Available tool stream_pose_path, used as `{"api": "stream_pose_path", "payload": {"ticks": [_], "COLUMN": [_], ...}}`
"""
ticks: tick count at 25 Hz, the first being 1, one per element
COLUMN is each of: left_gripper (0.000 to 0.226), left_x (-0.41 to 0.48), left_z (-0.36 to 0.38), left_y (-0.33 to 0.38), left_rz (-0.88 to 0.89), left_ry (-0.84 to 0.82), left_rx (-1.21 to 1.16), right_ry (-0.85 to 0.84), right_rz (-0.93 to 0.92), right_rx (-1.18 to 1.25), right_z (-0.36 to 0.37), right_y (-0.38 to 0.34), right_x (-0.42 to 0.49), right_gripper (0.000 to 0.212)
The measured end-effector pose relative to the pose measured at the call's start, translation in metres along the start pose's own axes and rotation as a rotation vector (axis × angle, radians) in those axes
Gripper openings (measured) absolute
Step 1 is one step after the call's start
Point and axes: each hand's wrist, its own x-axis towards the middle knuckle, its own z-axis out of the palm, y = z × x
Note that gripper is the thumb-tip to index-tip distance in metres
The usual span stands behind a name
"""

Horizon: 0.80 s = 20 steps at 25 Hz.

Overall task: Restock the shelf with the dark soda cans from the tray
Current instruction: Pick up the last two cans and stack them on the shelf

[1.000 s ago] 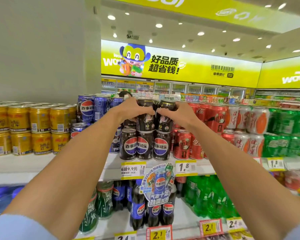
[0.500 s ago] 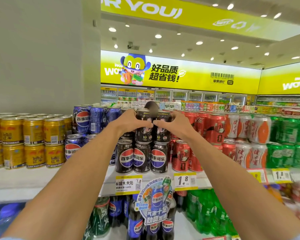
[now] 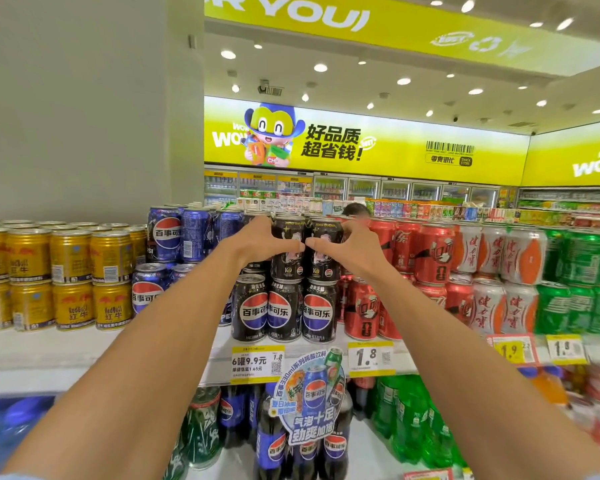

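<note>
Two black soda cans stand side by side in the upper layer of the shelf's dark-can stack. My left hand (image 3: 260,242) wraps the left upper can (image 3: 288,261) and my right hand (image 3: 347,245) wraps the right upper can (image 3: 326,263); my thumbs nearly touch between them. Both cans rest upright on the lower row of black cans (image 3: 284,311) at the front of the white shelf (image 3: 84,348). The tray is out of view.
Blue cans (image 3: 168,233) and gold cans (image 3: 70,258) stand to the left, red cans (image 3: 433,252), white-orange cans and green cans (image 3: 582,258) to the right. Price tags (image 3: 257,363) line the shelf edge. Bottles fill the shelf below. A person's head shows behind the cans.
The camera has tilted up a little, so the shelf sits lower in view. My hands stay on the two upper black cans, which have settled onto the lower row.
</note>
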Motion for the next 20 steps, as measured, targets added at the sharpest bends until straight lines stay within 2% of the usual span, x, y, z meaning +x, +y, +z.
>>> {"api": "stream_pose_path", "payload": {"ticks": [3,6,9,13,20], "left_gripper": [0.057,0.044,0.044,0.051,0.048], "left_x": [-0.008,-0.015,-0.017,-0.025,-0.057], "left_z": [0.003,0.009,0.012,0.016,0.018], "left_y": [0.008,0.013,0.015,0.019,0.028], "left_rz": [-0.013,-0.035,-0.054,-0.058,-0.013], "left_ry": [-0.030,-0.006,0.067,0.178,0.276], "left_rx": [0.056,0.043,0.059,0.099,0.237], "right_ry": [0.008,0.024,0.028,0.004,0.033], "right_rz": [-0.014,-0.019,0.000,0.015,-0.008], "right_rx": [0.009,-0.026,-0.096,-0.150,-0.268], "right_z": [0.003,0.003,0.000,0.000,-0.005], "right_y": [0.000,-0.006,-0.013,-0.017,-0.023], "right_x": [-0.003,-0.008,-0.008,-0.005,-0.019], "right_gripper": [0.095,0.084,0.075,0.087,0.068]}}
